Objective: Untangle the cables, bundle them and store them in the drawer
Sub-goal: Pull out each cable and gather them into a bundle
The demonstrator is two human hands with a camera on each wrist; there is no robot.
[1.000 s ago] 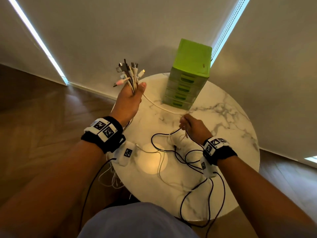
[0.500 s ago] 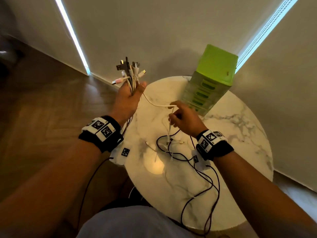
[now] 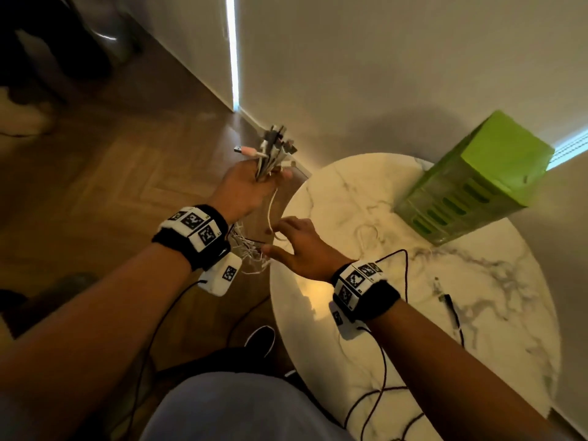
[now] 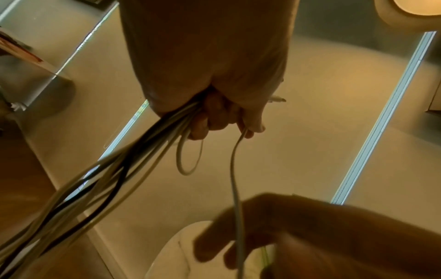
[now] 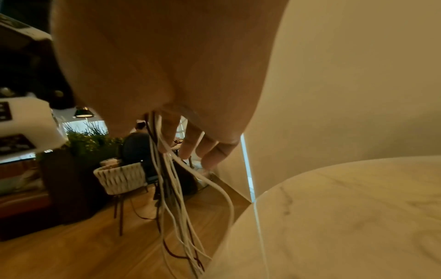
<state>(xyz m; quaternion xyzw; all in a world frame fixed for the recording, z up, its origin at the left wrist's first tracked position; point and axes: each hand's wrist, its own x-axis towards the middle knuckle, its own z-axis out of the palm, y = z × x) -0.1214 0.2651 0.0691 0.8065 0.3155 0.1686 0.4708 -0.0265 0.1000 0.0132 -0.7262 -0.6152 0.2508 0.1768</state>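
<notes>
My left hand [image 3: 251, 189] grips a bundle of cables [image 3: 273, 151] just below their plugs, which fan out above the fist, left of the table. The strands [image 4: 133, 154] hang down past my wrist toward the floor. One white cable [image 4: 235, 169] drops from my left fingers [image 4: 214, 120] to my right hand [image 4: 250, 236]. My right hand [image 3: 286, 240] is at the table's left edge under the left hand, with fingers spread and extended among the hanging strands [image 5: 171, 188]. The green drawer unit [image 3: 471, 186] stands at the back of the table, its drawers closed.
The round white marble table [image 3: 397, 329] carries a loose black cable [image 3: 450, 308] with a plug at the right. Thin black wires from my wrist cameras trail over its front. Wooden floor lies to the left, a wall behind. A chair and plants stand farther off.
My right hand moved left from over the table to its left edge, under the left hand. The white and black cables that lay on the table now hang beside it. The view swung left.
</notes>
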